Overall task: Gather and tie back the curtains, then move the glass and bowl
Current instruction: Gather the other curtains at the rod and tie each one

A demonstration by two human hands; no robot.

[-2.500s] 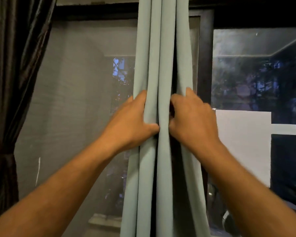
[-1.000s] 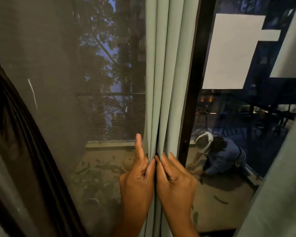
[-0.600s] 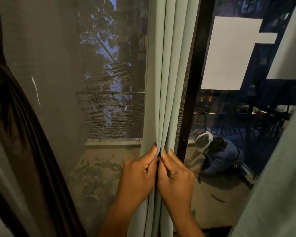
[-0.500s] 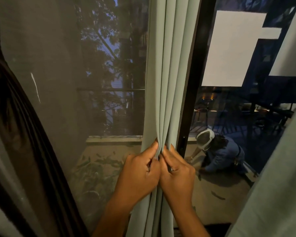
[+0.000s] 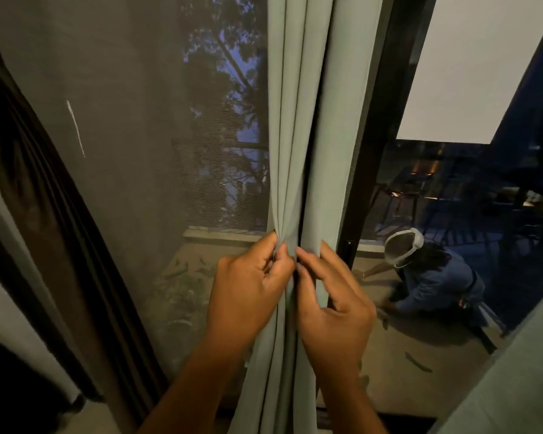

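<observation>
**Bare hands and forearms, no sleeves in view**

Two arms enter the frame from about 6 o'clock. Both forearms are bare up to the bottom edge of the picture; no cuff or sleeve shows. The left hand (image 5: 248,292) wears nothing: no glove, ring or band can be seen on its fingers (image 5: 271,249), and the wrist carries no watch or bracelet. The right hand (image 5: 333,305), towards 5 o'clock, is likewise ungloved, its wrist plain. Nails look short and unpainted, though the dim light and slight blur make finer detail hard to tell.
</observation>
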